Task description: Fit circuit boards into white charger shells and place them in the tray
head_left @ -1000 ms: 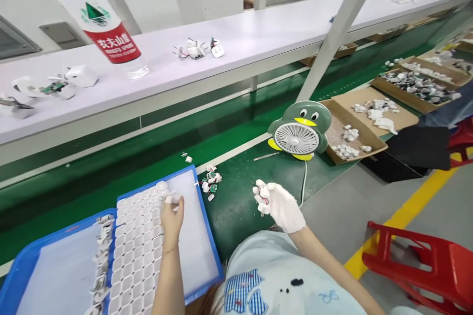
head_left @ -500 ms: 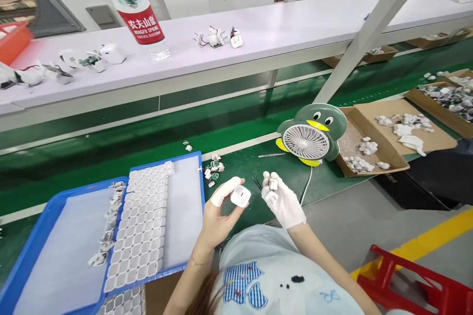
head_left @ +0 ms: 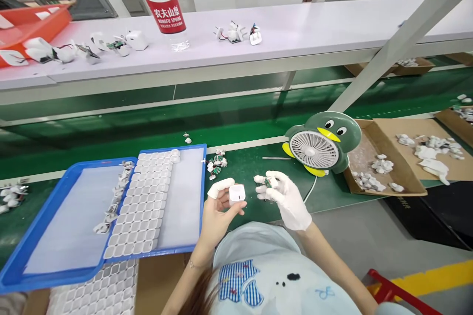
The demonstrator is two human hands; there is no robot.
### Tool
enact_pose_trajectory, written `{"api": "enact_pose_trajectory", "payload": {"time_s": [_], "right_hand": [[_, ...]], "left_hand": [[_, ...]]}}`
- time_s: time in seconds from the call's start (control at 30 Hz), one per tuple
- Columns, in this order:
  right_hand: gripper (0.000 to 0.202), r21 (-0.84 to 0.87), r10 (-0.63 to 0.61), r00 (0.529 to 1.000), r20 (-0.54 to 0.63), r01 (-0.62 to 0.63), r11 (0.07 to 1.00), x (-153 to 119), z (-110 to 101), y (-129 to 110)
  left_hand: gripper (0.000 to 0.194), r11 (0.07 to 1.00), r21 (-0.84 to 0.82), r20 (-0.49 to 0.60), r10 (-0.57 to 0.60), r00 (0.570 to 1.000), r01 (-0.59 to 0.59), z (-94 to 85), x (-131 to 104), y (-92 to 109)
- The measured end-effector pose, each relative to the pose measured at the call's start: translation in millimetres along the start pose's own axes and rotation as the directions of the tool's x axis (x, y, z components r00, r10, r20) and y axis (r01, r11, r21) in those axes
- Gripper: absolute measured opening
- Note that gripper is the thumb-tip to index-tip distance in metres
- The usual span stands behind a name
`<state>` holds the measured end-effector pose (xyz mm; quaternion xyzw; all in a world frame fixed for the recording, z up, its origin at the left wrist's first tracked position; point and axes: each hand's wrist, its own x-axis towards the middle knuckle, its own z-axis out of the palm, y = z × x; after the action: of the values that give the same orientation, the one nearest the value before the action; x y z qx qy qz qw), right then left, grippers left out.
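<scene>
My left hand (head_left: 218, 206), with white finger cots on thumb and finger, holds a small white charger shell (head_left: 237, 193) above the green bench edge. My right hand (head_left: 286, 197) wears a white glove and pinches a small green circuit board (head_left: 266, 183) a short way right of the shell. The two hands are close together but apart. To the left lies a blue tray (head_left: 44, 216) carrying a white gridded insert (head_left: 148, 206) filled with white shells. A small pile of circuit boards (head_left: 216, 163) lies on the green mat just past the tray's far right corner.
A green penguin-shaped desk fan (head_left: 320, 143) stands to the right, with a cardboard box (head_left: 406, 177) of white parts beside it. A water bottle (head_left: 164, 5) and loose charger parts (head_left: 236, 34) sit on the white shelf. An orange tray (head_left: 33, 22) is at far left. A red stool (head_left: 391, 293) is at lower right.
My left hand left the blue tray with a white shell and came to the middle, near my right hand. The view has swung left.
</scene>
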<state>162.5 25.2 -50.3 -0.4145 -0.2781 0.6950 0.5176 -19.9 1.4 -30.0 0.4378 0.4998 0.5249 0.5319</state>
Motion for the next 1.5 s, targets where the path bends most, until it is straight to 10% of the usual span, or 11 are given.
{"api": "enact_pose_trajectory", "payload": {"time_s": [0.23,0.5,1.13,1.37,1.5], "right_hand": [[0.046,-0.329,-0.074,0.987,0.141,0.117,0.937,7.8,6.8,-8.8],[0.050,-0.183,0.061,0.962,0.268,-0.012,0.983,3.1,10.7,-11.7],[0.042,-0.036,0.149,0.974,0.172,-0.145,0.989,0.7,16.2,7.3],[0.036,-0.269,-0.065,0.968,0.242,0.131,0.954,-8.6,21.5,-8.9],[0.035,-0.610,-0.281,0.869,0.407,0.488,0.625,-15.0,26.6,-26.4]], "left_hand": [[0.046,0.995,0.066,0.033,-0.072,0.997,0.070,1.2,-12.3,12.6],[0.045,0.994,0.097,-0.022,-0.057,0.998,0.059,-4.8,-10.1,12.2],[0.045,0.991,0.099,0.054,-0.090,0.994,0.085,-14.4,-0.4,2.0],[0.041,0.928,0.324,0.084,0.167,0.982,-0.185,-22.3,0.0,3.9],[0.046,0.793,0.457,0.152,0.376,0.914,-0.403,-26.7,-0.4,6.1]]}}
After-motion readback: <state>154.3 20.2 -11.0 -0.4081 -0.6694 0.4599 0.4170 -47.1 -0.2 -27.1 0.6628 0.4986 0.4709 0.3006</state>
